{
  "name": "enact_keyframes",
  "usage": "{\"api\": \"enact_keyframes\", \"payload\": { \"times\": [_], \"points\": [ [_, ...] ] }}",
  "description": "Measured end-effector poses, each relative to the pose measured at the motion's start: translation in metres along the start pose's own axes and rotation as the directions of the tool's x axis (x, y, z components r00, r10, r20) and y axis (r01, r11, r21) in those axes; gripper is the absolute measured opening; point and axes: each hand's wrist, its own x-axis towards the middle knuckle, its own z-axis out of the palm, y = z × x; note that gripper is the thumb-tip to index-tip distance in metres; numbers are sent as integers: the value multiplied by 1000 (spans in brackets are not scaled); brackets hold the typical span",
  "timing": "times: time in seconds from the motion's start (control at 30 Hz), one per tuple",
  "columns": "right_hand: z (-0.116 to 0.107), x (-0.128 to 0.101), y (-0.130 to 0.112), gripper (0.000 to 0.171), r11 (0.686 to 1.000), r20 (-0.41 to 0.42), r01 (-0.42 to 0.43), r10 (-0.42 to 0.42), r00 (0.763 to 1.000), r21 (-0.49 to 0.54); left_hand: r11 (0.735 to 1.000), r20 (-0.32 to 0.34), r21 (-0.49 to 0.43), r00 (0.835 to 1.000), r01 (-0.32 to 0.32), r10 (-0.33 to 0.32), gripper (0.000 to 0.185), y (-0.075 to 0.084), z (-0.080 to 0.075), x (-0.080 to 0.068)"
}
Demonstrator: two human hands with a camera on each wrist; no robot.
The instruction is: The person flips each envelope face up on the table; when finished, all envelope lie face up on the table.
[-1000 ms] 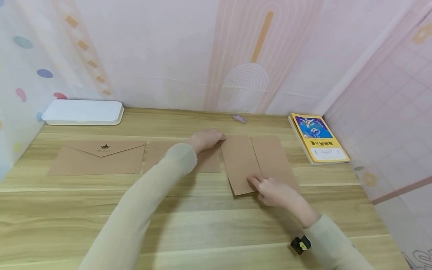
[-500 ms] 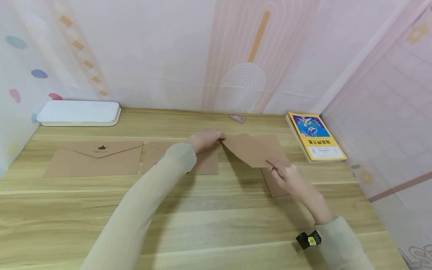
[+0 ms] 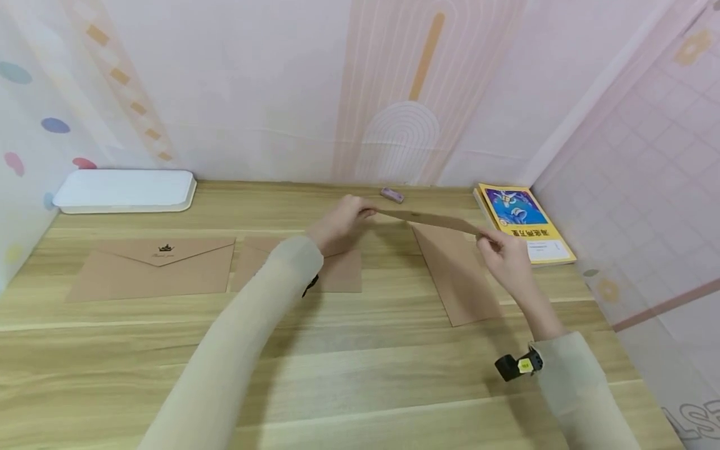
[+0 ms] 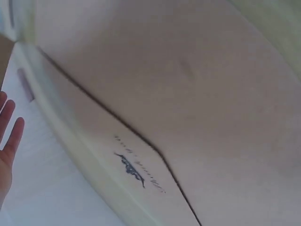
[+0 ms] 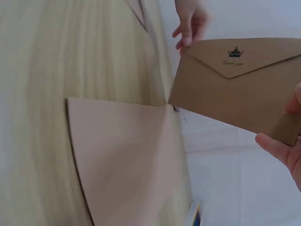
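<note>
Here, left hand [image 3: 337,222] and right hand [image 3: 503,253] pinch the lifted envelope's [image 3: 430,219] ends.

Free room and obstacles around the lifted envelope

Both hands are holding a brown envelope [image 3: 430,219] edge-on above the table [image 3: 360,375], the left hand [image 3: 340,222] pinching one end and the right hand [image 3: 506,253] the other, so the span between them is blocking passage toward the back wall. Under it a second envelope [image 3: 455,275] is lying flat; two more [image 3: 152,269] [image 3: 337,275] are lying flat to the left, none standing in the way. The yellow book [image 3: 525,222] is sitting just beside the right hand, narrowing room there. The white tray [image 3: 124,187] and the small eraser [image 3: 392,195] are lying at the back edge. The near table surface is lying open to both sleeves.
</note>
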Motion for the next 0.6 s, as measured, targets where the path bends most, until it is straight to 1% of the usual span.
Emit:
{"api": "enact_keyframes", "payload": {
  "times": [0.07, 0.1, 0.13, 0.17, 0.23, 0.27, 0.3, 0.33, 0.4, 0.47, 0.53, 0.6],
  "points": [
    [-2, 4, 1, 23, 991, 12, -127, 127, 992, 35, 999, -49, -51, 999, 2, -5, 24, 1, -6, 2],
    [-3, 5, 1, 25, 979, 31, -191, 189, 981, 71, 998, -73, -66, 997, -2, -3, 24, 2, -9, 3],
    [-3, 7, 1, 27, 960, 53, -256, 251, 967, 112, 997, -94, -80, 996, -5, -3, 24, 3, -12, 3],
    [-3, 8, 1, 28, 936, 80, -314, 305, 949, 156, 995, -113, -99, 994, -4, -7, 23, 3, -14, 3],
    [-3, 11, 0, 29, 871, 138, -422, 399, 906, 252, 989, -151, -145, 988, 0, -22, 23, 5, -20, 3],
    [-3, 13, -1, 28, 837, 165, -460, 430, 888, 296, 984, -167, -178, 985, 4, -35, 23, 6, -22, 1],
    [-2, 14, -2, 26, 805, 184, -488, 452, 873, 337, 978, -182, -210, 982, 7, -46, 23, 8, -25, 0],
    [-2, 15, -3, 25, 781, 199, -508, 467, 861, 364, 968, -188, -251, 980, 18, -67, 22, 9, -27, -1],
    [0, 17, -4, 28, 744, 237, -533, 477, 846, 403, 941, -190, -335, 975, 49, -118, 22, 13, -31, -5],
    [2, 18, -5, 30, 722, 271, -540, 467, 842, 433, 910, -183, -407, 969, 76, -163, 22, 15, -35, -9],
    [3, 18, -7, 29, 708, 300, -543, 453, 839, 451, 885, -168, -453, 965, 108, -204, 22, 15, -39, -13],
    [5, 19, -8, 26, 702, 325, -549, 443, 835, 453, 875, -153, -467, 963, 129, -224, 22, 14, -43, -17]
  ]
}}
